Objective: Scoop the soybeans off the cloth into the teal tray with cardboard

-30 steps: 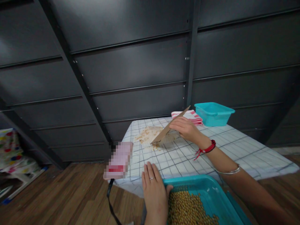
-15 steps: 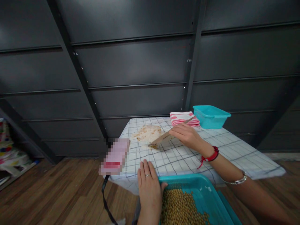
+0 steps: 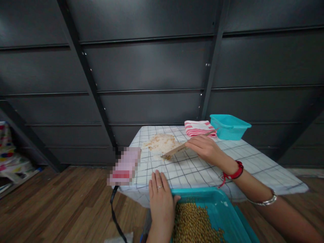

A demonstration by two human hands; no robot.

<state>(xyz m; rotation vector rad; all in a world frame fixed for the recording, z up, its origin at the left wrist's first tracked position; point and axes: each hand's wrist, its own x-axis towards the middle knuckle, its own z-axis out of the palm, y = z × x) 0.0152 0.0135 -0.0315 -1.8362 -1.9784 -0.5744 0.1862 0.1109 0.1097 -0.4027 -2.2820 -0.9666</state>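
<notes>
My right hand (image 3: 206, 148) grips a thin piece of cardboard (image 3: 176, 149), tilted with its lower edge on the tablecloth. Under that edge lie some yellowish beans (image 3: 167, 157). Just behind it spreads a pile of white grains mixed with beans (image 3: 162, 142). My left hand (image 3: 160, 199) is open, its fingers stretched flat over the table's front edge and its thumb at the rim of a teal tray (image 3: 215, 191). Many soybeans (image 3: 193, 222) fill the left part of that tray.
A checked tablecloth (image 3: 260, 168) covers the table. At the back right are a folded pink-striped towel (image 3: 198, 127) and a turquoise basin (image 3: 229, 127). On the left edge lies a blurred pink object (image 3: 125, 167) with a black strap (image 3: 113, 211). A dark panel wall (image 3: 152, 67) stands behind.
My right hand and the cardboard have shifted slightly to the right, and the cardboard now looks narrower, turned more edge-on. The left hand stays in place. The view has shifted a little.
</notes>
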